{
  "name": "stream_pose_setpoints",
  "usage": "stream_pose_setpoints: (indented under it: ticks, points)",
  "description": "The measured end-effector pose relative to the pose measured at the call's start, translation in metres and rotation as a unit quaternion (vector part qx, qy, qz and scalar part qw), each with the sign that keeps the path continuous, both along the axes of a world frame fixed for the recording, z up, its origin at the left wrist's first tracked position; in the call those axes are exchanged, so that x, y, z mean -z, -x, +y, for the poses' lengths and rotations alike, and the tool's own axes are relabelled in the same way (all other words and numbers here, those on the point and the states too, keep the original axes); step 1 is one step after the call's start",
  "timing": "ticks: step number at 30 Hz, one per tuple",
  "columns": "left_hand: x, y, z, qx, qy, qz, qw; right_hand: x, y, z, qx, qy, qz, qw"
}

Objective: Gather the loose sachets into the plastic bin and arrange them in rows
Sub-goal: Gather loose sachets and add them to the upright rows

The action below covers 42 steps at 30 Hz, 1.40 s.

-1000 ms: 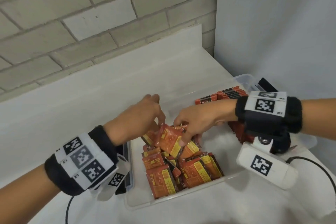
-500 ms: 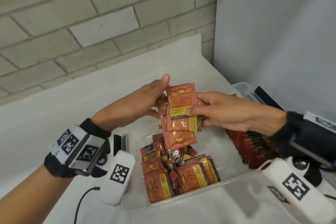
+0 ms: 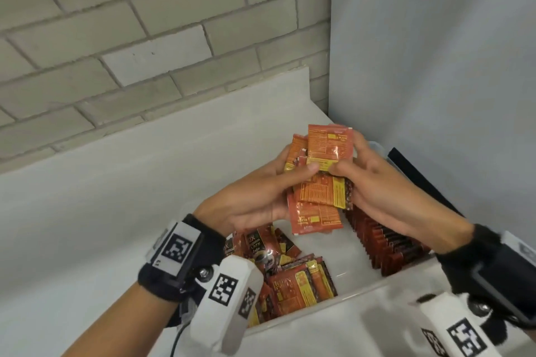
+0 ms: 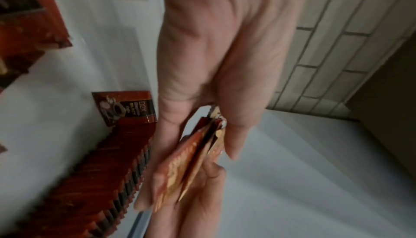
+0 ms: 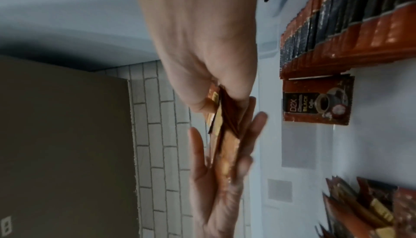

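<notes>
Left hand [image 3: 255, 197]: gripping the sachet bundle [image 3: 319, 182], thumb curling over its front.
Loose sachets [image 3: 293, 281]: lying heaped in the plastic bin [image 3: 359, 288], near the desk's [image 3: 87, 211] front edge.
Sachet row [image 3: 385, 243]: standing along the bin's right wall.
Right hand [image 3: 385, 191]: pinching the same bundle above the bin.

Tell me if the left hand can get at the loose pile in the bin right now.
Probably not yet: the left hand and right hand both hold a bunch of sachets above the loose pile.

Two hands [image 3: 261, 200], one bin [image 3: 307, 317], sachets too many to count
</notes>
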State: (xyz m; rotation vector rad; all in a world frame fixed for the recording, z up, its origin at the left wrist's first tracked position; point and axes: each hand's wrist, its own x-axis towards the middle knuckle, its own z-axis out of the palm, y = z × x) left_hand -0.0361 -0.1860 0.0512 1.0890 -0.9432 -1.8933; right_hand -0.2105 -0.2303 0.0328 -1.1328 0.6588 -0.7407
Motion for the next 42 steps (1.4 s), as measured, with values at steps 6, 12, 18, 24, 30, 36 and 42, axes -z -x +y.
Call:
stream_pose_setpoints:
  ticks: [6, 12, 18, 24, 30, 36, 42]
  points:
    - [0.014, 0.008, -0.005, -0.028, 0.033, -0.012, 0.999, 0.006, 0.005, 0.006, 0.049, 0.059, 0.014, 0.997]
    - [0.022, 0.011, -0.010, -0.045, 0.076, -0.065, 0.994, 0.010, 0.001, 0.004, 0.082, 0.019, -0.005, 0.996]
    - [0.026, 0.010, -0.010, -0.064, 0.089, -0.050, 0.993, 0.014, 0.004, 0.003, 0.136, 0.056, -0.002, 0.989]
    - [0.029, 0.009, -0.012, -0.126, 0.103, -0.024, 0.986, 0.019, 0.006, 0.000, 0.143, 0.069, 0.005, 0.987]
    - [0.030, 0.007, -0.014, -0.223, 0.138, -0.084, 0.961, 0.029, 0.005, 0.000, 0.086, 0.145, 0.111, 0.979]
    - [0.030, 0.005, -0.014, -0.237, 0.152, -0.112, 0.953, 0.035, 0.002, 0.004, 0.078, 0.209, 0.211, 0.952]
    - [0.027, 0.006, -0.015, -0.232, 0.132, -0.063, 0.962, 0.036, 0.001, 0.003, 0.077, 0.154, 0.184, 0.968]
